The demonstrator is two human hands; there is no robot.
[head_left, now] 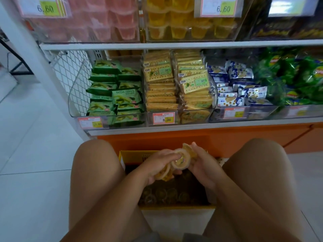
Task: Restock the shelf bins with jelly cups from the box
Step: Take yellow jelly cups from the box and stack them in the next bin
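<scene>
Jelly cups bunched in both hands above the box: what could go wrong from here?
1. The left hand and right hand grip several yellow jelly cups at once; one might slip into the box or onto the floor tiles.
2. The yellow jelly bin on the upper shelf already looks fairly full, so added cups may spill out.
3. The pink jelly bin stands right beside it; a mix-up is possible.
</scene>
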